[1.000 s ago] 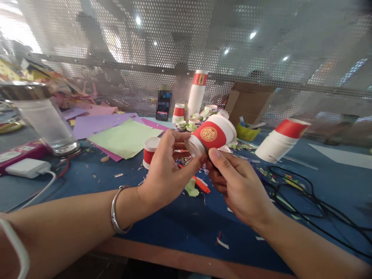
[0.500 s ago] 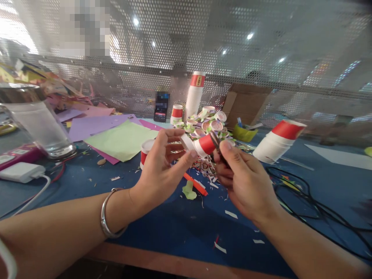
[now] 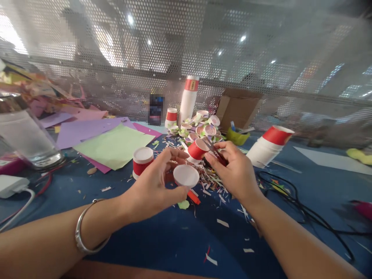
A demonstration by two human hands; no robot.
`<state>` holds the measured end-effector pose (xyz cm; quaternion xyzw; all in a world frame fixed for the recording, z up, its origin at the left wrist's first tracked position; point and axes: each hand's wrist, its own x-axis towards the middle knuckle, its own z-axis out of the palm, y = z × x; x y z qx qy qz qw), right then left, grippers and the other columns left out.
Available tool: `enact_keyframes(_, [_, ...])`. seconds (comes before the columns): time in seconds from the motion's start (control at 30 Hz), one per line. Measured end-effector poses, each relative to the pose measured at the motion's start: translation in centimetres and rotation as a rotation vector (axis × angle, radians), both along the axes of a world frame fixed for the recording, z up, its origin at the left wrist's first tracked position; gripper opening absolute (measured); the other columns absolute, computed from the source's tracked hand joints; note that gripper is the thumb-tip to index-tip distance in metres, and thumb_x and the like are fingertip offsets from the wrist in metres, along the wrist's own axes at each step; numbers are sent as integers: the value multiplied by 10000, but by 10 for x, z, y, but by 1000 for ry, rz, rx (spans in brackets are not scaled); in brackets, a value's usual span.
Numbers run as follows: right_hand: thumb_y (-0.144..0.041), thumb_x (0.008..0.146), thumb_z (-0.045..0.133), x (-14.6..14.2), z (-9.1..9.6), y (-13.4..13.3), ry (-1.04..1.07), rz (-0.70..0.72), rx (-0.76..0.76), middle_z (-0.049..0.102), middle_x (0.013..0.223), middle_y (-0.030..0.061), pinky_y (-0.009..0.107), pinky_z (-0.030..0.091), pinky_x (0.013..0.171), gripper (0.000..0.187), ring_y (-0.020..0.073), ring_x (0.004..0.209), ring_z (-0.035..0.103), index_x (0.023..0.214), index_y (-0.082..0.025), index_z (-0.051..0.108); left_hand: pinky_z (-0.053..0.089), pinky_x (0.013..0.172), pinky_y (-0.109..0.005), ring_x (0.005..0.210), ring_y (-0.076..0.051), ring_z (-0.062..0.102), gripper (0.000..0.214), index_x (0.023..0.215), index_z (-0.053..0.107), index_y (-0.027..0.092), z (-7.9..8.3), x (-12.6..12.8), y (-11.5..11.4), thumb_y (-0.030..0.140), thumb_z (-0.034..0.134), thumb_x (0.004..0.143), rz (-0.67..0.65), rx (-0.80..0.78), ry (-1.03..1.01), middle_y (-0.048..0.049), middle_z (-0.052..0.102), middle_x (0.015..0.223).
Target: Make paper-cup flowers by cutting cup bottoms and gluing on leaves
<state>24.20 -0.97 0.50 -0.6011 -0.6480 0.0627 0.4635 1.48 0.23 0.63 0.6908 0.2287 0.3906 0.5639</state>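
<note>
My left hand (image 3: 154, 188) holds a round white paper-cup bottom (image 3: 186, 176) between thumb and fingers, its flat face towards me. My right hand (image 3: 236, 168) grips dark scissors (image 3: 213, 149), blades pointing up and left. Just at the blades is the red-and-white cup piece (image 3: 196, 150), tilted, above the pile of paper scraps; whether it rests there or touches the scissors, I cannot tell. A short red-and-white cup (image 3: 143, 162) stands left of my left hand. Beneath the left thumb, an orange-red pen-like stick (image 3: 193, 197) and a green paper scrap (image 3: 183, 204) lie on the table.
Behind my hands is a heap of cut cup bottoms (image 3: 209, 130), beside a tall cup stack (image 3: 188, 99). Coloured paper sheets (image 3: 113, 145) and a water-filled glass (image 3: 31, 135) are left. To the right are a leaning cup stack (image 3: 270, 145) and black cables (image 3: 299, 205).
The white cup bottom has come away from the red cup piece and turned face-on in my left hand. My right hand with the scissors has shifted slightly left; the view has tilted a little.
</note>
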Motion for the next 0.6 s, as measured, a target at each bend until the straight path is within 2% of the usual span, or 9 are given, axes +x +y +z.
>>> enact_keyframes(0.1, [-368,916,651,4,-6,9,-41,41,-51,720,707,6,322,437,608,249,189,596,606,1107,-210,621,504,886,-359,1061,-199,600,475,1192,508,194,1,-2,-3,99,706,770,-7,104,72,-72,572,1174])
enact_keyframes(0.23, [-313,914,621,8,-12,18,-79,95,-78,764,792,42,328,486,665,138,215,699,690,994,-206,655,483,952,-416,1108,-229,581,508,1211,521,209,5,-5,-5,69,658,743,30,235,131,-69,554,1181])
enact_keyframes(0.4, [-349,922,626,18,3,16,-88,57,-20,789,902,87,358,519,734,170,237,786,718,1001,-200,654,477,955,-440,1080,-238,584,515,1207,526,222,6,-6,-2,62,645,733,64,369,168,-66,565,1170])
enact_keyframes(0.5, [-399,948,617,23,12,17,-82,36,4,804,977,110,370,538,771,229,245,839,739,1047,-196,648,485,943,-431,1073,-236,592,499,1198,527,231,3,-6,0,61,644,744,72,384,160,-64,571,1156])
enact_keyframes(0.6, [-352,921,661,24,5,23,-115,66,-49,816,964,93,367,546,754,232,251,833,757,1095,-198,667,485,974,-425,1119,-237,591,523,1210,509,232,0,-5,1,48,655,743,76,338,126,-73,572,1192])
